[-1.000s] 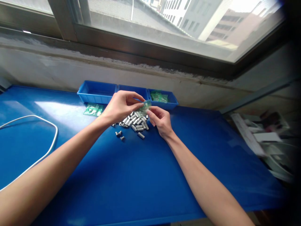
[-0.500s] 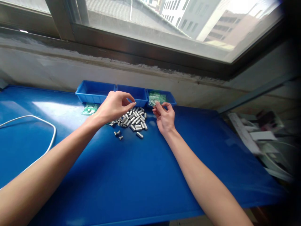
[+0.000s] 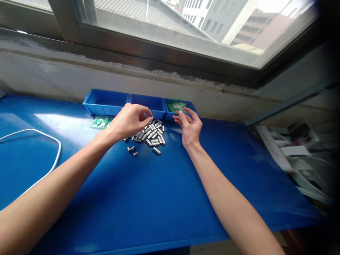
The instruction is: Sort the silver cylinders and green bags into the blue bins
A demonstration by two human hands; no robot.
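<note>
Over the back left part of a pile of metal spacers is my left hand, thumb and forefinger pinched; anything between the tips is too small to make out. My right hand is just in front of the right blue bin, its fingers apart and nothing visible in them. A green and clear packet lies in that bin. A few small screws rest in front of the pile. Another green packet lies on the table left of my left hand.
The left blue bin and the middle blue bin line the back of the blue table. A white cable curves at the left. Assorted items stand beyond the right edge, and a window is behind.
My right hand has moved slightly right, away from the packet, and its fingers have spread. The packet now lies lower in the right bin. My left hand is nearly unchanged.
</note>
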